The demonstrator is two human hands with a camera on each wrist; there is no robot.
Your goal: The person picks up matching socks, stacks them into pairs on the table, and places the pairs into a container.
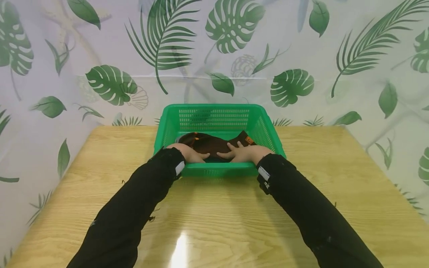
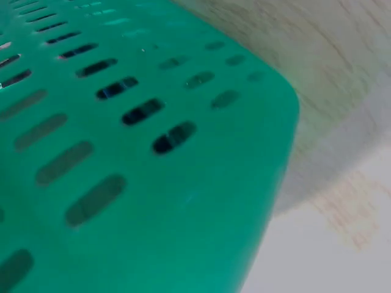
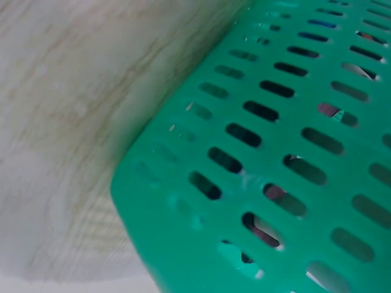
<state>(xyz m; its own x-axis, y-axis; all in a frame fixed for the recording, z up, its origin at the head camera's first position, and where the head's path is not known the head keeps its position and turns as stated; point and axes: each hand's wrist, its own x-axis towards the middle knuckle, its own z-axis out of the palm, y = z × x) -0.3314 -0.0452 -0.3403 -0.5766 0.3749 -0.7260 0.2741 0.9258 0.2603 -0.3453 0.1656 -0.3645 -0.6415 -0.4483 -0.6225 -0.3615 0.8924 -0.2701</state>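
Observation:
A dark brown sock [image 1: 214,144] with orange marks and an orange label near its right end lies in the green plastic basket [image 1: 218,170]. Over the basket's front rim reaches my left hand [image 1: 189,152], a straight digit pointing right along the sock's near side; its other fingers are hidden. My right hand [image 1: 246,152] rests on the sock's right part with fingers spread. Black sleeves cover both forearms. The left wrist view is filled by a slotted wall of the basket [image 2: 201,183]; likewise the right wrist view shows its slotted wall [image 3: 165,213], with dark material behind some slots.
The basket stands on a light wood-grain table [image 1: 214,219], near its back edge. Behind it hangs a white cloth backdrop [image 1: 187,41] printed with green leaves, which also runs down both sides of the table.

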